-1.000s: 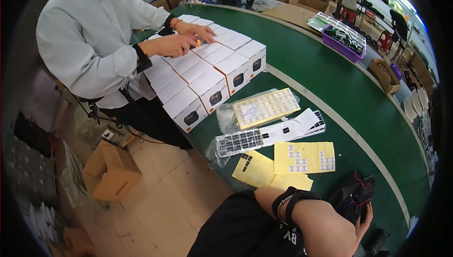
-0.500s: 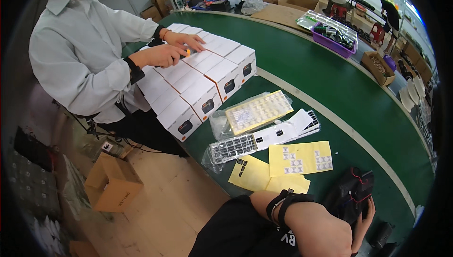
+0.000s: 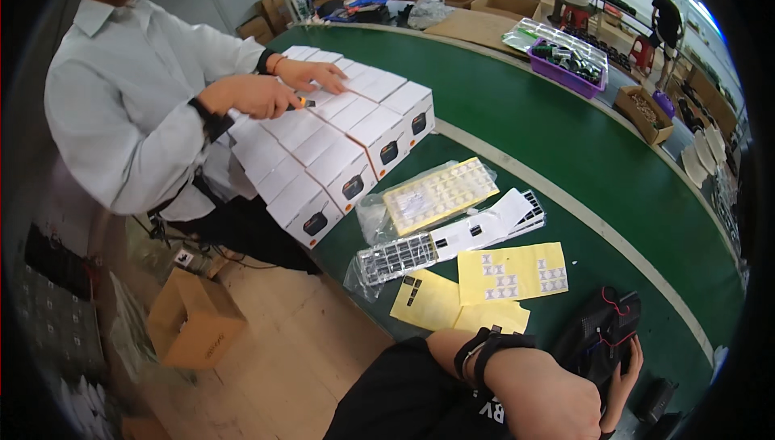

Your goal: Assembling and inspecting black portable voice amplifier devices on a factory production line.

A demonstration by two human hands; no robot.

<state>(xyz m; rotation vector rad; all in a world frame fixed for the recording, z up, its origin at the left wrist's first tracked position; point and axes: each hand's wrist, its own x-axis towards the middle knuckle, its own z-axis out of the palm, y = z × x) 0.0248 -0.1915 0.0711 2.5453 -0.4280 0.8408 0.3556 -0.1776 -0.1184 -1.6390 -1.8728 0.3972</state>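
At the lower right, a black boxy device [image 3: 599,331] with a mesh-like surface and red cords lies tilted on the green table. My right hand [image 3: 626,379] holds its right side, fingers lying along it. My left hand [image 3: 553,391], below straps on the wrist, is bent over at the device's near end; its fingers are hidden. Left of the device lie a yellow sticker sheet [image 3: 517,269], further yellow sheets [image 3: 426,299], and a bagged strip of black labels [image 3: 397,257]. Beyond them is a bagged pale sticker sheet [image 3: 441,193].
Across the table a co-worker [image 3: 129,93] holds an orange-tipped cutter [image 3: 300,103] over rows of white boxes [image 3: 339,164]. A small black item [image 3: 658,398] is right of my hand. A purple basket [image 3: 565,77] stands far right; an open carton [image 3: 194,319] is on the floor.
The co-worker's cutter hand has moved slightly left and toward me across the boxes. The whole view has shifted slightly. My hands stay at the black device.
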